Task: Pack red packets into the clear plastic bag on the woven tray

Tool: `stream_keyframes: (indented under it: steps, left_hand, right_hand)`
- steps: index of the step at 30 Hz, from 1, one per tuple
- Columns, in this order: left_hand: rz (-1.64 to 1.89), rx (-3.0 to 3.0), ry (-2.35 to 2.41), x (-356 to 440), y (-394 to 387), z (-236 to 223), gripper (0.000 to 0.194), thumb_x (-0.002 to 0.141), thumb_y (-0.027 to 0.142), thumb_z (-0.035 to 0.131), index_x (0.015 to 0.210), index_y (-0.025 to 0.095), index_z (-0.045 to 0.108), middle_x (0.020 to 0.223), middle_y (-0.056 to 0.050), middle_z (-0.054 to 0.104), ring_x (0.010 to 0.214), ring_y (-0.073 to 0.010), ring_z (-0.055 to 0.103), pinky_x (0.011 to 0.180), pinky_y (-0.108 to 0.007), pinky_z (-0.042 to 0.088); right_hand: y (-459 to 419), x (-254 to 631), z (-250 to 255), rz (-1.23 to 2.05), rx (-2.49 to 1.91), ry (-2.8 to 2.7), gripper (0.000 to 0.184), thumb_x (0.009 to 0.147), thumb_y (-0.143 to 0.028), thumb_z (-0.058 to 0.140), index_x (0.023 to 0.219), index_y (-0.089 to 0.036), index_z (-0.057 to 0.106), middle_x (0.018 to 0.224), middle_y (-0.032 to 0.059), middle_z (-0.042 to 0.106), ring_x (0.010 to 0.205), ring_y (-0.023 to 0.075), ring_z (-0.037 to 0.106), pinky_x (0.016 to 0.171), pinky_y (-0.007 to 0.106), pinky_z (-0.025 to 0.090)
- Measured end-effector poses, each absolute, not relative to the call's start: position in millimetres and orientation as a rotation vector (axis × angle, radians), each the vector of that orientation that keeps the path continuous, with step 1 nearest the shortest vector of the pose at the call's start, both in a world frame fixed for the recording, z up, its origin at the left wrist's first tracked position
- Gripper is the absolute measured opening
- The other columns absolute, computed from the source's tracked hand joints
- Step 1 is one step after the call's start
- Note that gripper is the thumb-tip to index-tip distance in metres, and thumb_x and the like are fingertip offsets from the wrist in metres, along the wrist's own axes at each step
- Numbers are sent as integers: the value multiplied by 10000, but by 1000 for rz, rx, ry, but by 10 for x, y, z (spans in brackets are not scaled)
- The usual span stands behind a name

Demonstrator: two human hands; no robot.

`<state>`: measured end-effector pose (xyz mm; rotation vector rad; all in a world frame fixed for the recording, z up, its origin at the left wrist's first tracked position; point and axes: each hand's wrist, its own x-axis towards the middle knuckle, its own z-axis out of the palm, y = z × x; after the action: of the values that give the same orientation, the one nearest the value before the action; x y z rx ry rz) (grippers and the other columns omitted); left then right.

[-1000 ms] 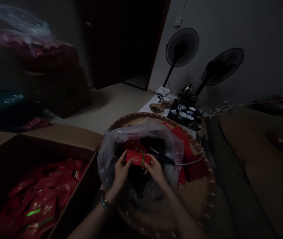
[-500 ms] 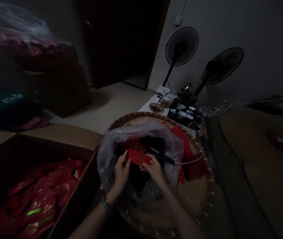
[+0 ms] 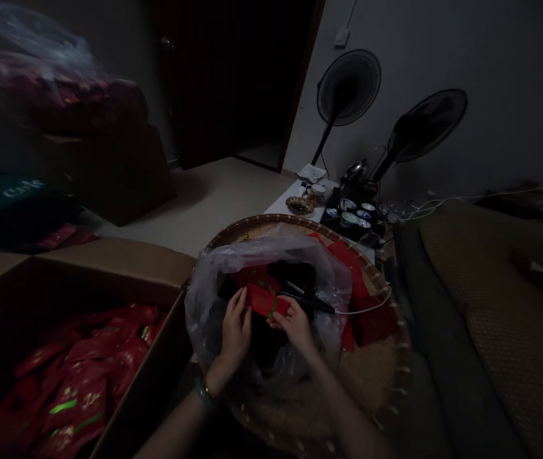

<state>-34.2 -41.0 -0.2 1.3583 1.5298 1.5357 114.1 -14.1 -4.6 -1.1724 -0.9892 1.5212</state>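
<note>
A small red packet (image 3: 262,301) with a green stripe is stretched between my hands, above an open clear plastic bag (image 3: 209,280). My left hand (image 3: 236,324) has its fingers closed on the packet's left end. At the right end, beside the green stripe, my right hand (image 3: 293,323) pinches the packet between thumb and fingers. Just behind my right hand lies a black stick-like tool (image 3: 317,303) with a white cord. More red packets (image 3: 255,276) rest inside the bag on something dark that I cannot make out. The bag sits in a round woven tray (image 3: 371,382).
Red flat packets (image 3: 355,271) lie at the tray's right side. To the left stands a cardboard box (image 3: 123,258) holding many red packets (image 3: 80,376). Behind the tray are small cups (image 3: 348,220) and two fans (image 3: 349,86). A padded seat (image 3: 496,287) is at right.
My left hand has shifted slightly, its fingers lying further over the packet's left end. My right hand and the packet stay nearly in place.
</note>
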Motion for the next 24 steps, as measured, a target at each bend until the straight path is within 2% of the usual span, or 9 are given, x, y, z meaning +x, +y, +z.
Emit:
stream_keyframes:
  steps: [5,9,12,15,19,24]
  left_hand:
    - [1517,1445,1587,-353,-390,-61,378,831,228,461,1205,229,518,1217,-87,501,1118,-206,484,966,-384,385]
    - [1548,1379,1600,-370,-366,-93,280,825,240,477,1087,194,564,1107,-86,555,1027,-198,530,887,-361,443]
    - [1537,1209,1609,-381,-355,-115,239,820,283,487,1019,175,564,1003,-77,578,865,-175,574,692,-291,510]
    - [1526,1115,1635,-393,-353,-112,222,808,342,499,910,165,584,901,-56,558,726,-149,562,540,-238,488]
    - [1509,1252,1752,-407,-357,-70,201,758,357,570,733,167,631,752,-29,535,703,-153,533,612,-262,459]
    - [1490,1281,1713,-407,-357,-64,181,736,344,601,721,169,643,725,-23,579,710,-158,554,653,-267,436]
  right_hand:
    - [-140,1141,-68,1507,-1157,-985,539,552,-347,752,985,-180,479,728,7,657,527,162,656,500,259,535]
    - [-133,1141,-100,1484,-1157,-1002,496,572,-321,736,982,-180,494,716,0,653,518,147,646,490,249,530]
    - [-129,1148,-114,1460,-1157,-1034,472,589,-308,716,987,-182,496,720,0,651,514,136,637,479,240,523]
    - [-126,1163,-114,1402,-1164,-1083,443,621,-319,686,998,-177,501,724,2,643,506,124,622,452,223,506]
    - [-125,1186,-115,1309,-1178,-1134,426,683,-362,626,1043,-168,504,691,-5,619,476,107,588,399,195,459]
    - [-126,1198,-148,1258,-1195,-1159,442,735,-409,561,1094,-159,505,633,-19,583,455,96,554,375,178,420]
